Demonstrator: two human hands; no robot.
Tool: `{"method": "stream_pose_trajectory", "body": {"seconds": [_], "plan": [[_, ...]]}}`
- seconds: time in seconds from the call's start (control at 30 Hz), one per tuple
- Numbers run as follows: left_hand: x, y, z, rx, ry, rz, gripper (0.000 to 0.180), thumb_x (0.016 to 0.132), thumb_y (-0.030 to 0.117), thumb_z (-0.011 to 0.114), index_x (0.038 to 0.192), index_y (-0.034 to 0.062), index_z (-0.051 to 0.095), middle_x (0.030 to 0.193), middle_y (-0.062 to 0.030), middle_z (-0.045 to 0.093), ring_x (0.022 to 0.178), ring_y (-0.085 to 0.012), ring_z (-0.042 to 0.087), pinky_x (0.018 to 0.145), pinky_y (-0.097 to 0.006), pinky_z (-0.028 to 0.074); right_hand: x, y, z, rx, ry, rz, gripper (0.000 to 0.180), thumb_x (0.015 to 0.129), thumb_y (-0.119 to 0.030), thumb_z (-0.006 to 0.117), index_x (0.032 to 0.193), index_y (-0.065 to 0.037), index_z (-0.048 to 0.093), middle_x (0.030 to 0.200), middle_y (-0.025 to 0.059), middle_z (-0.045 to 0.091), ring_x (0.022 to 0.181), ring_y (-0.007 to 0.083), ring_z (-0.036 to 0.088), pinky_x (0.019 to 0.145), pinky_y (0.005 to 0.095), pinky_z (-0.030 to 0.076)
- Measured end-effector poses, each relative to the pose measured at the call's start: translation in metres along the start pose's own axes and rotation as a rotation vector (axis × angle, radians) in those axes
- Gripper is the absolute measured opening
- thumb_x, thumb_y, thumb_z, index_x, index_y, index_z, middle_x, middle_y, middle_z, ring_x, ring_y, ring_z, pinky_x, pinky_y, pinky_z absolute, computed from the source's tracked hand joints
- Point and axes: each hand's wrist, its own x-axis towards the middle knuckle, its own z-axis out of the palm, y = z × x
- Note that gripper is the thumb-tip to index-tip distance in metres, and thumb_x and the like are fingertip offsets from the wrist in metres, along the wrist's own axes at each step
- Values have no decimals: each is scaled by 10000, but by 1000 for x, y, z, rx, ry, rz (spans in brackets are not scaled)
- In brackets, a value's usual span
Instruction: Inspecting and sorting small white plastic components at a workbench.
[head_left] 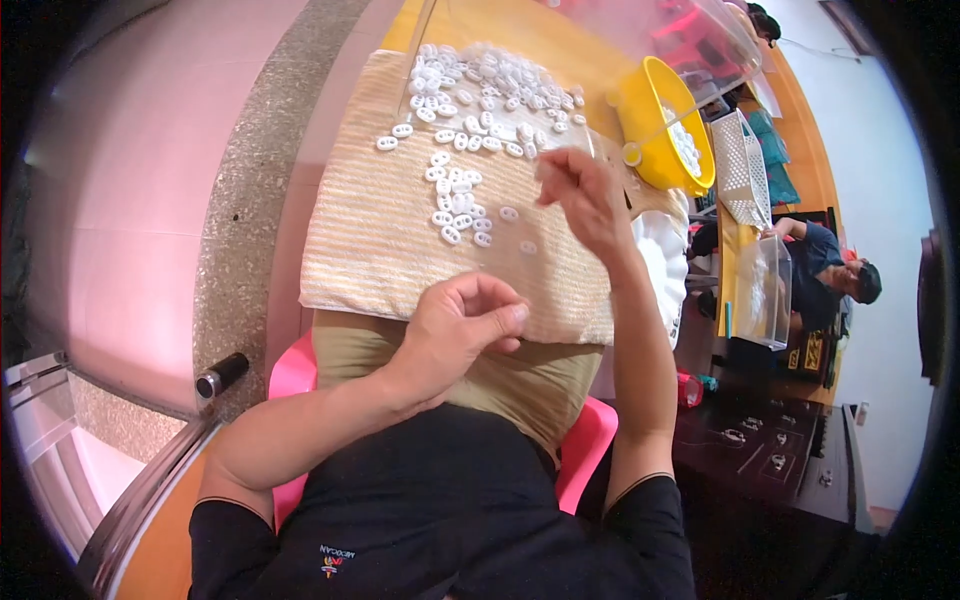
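Observation:
A beige striped cloth (pixel 380 230) covers the table in front of me, with several small white oval pieces (pixel 455 205) scattered in its middle and a bigger heap (pixel 490 90) at its far end. My right hand (pixel 585 200) hovers over the cloth's right side, fingers pinched together; whether a piece sits between them I cannot tell. My left hand (pixel 465 325) rests at the cloth's near edge with fingers curled in, thumb against fingertips, nothing clearly visible inside.
A yellow bowl (pixel 650 115) holding white pieces stands at the far right, beside a clear plastic box (pixel 680 35) and a white basket (pixel 740 165). A white scalloped dish (pixel 665 270) lies right of the cloth. Another person (pixel 830 270) sits at the right. I sit on a pink chair (pixel 590 440).

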Motion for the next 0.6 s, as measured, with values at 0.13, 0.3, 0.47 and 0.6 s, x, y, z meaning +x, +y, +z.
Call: {"method": "stream_pose_trajectory", "body": {"seconds": [0.13, 0.3, 0.47, 0.6], "plan": [[6, -4, -1, -68, 97, 90, 166, 886, 75, 658, 1019, 23, 573, 862, -25, 632, 716, -85, 606, 667, -217, 536, -66, -13, 15, 179, -69, -2, 185, 919, 40, 527, 1071, 19, 629, 878, 34, 630, 788, 114, 621, 747, 253, 519], [5, -10, -3, -35, 64, 108, 228, 897, 103, 655, 1104, 25, 599, 857, -34, 645, 713, -94, 632, 636, -207, 524, -107, -25, 40, -14, 139, -158, 122, 839, -2, 663, 959, -22, 656, 806, 85, 659, 745, 137, 631, 671, 262, 500], [3, -15, -1, -24, 28, 46, 187, 908, 101, 638, 1082, 33, 618, 885, -35, 650, 748, -98, 630, 688, -228, 543, -125, -15, 47, 50, 266, -274, 119, 830, 6, 681, 937, -12, 632, 831, 87, 646, 756, 150, 616, 665, 266, 489], [2, -18, 1, -30, 45, 53, 170, 910, 123, 645, 1058, 41, 630, 846, -23, 649, 709, -92, 629, 662, -217, 538, -132, -15, 53, -1, 365, -379, 120, 806, 18, 676, 911, -6, 622, 822, 117, 635, 726, 236, 632, 640, 313, 496]]}}
